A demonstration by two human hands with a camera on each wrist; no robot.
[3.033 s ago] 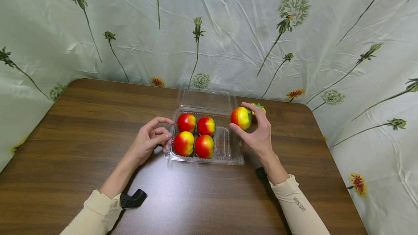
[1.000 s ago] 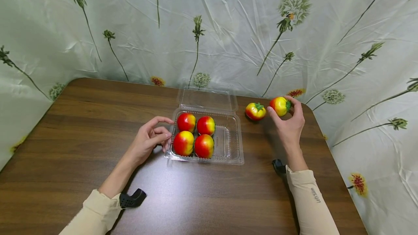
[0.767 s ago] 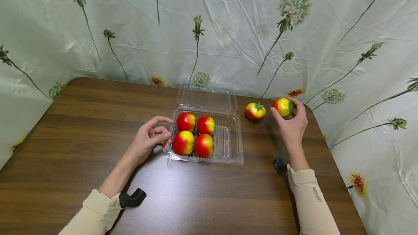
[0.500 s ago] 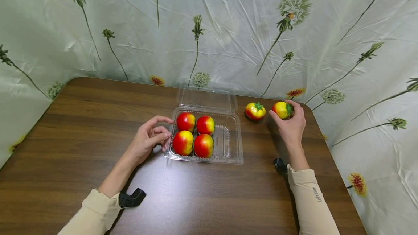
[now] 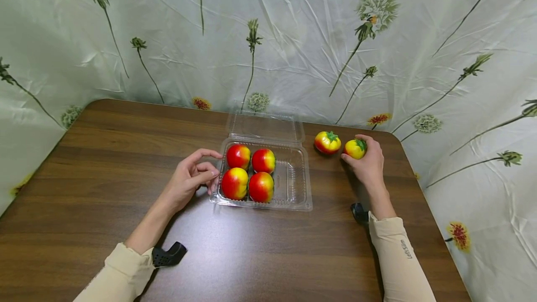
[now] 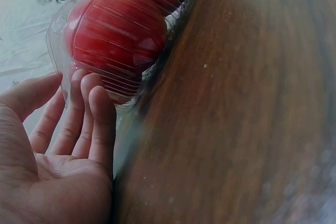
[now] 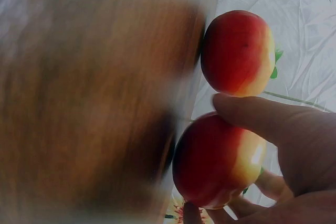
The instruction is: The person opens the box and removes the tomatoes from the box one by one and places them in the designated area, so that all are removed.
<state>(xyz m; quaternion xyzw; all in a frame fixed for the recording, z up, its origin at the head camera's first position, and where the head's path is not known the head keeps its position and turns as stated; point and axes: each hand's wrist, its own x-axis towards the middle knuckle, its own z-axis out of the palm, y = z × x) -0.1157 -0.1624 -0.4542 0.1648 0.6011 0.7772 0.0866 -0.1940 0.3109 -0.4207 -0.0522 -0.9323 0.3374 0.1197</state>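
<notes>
My right hand [image 5: 370, 160] holds a red-and-yellow fruit [image 5: 354, 149] with a green leafy top, thumb on its left and fingers on its far side. It is low at the table's back right. Just left of it lies a similar fruit [image 5: 327, 142], also seen above the thumb in the right wrist view. A clear plastic clamshell box [image 5: 308, 185] stands mid-table with its lid [image 5: 268, 127] folded back. Several red-and-yellow fruits [image 5: 261, 187] fill its left and middle parts. My left hand [image 5: 190, 178] touches the box's left side with relaxed fingers [image 6: 102, 114].
The brown wooden table [image 5: 251, 255] ends at the back against a pale dandelion-print curtain [image 5: 293, 50]. The lid reaches close to that back edge. Black wrist devices [image 5: 169, 254] sit at both cuffs.
My right hand has carried its fruit from above the box's right side to beyond the loose fruit, then lowered it and shifted slightly left. The left hand and the box stay put.
</notes>
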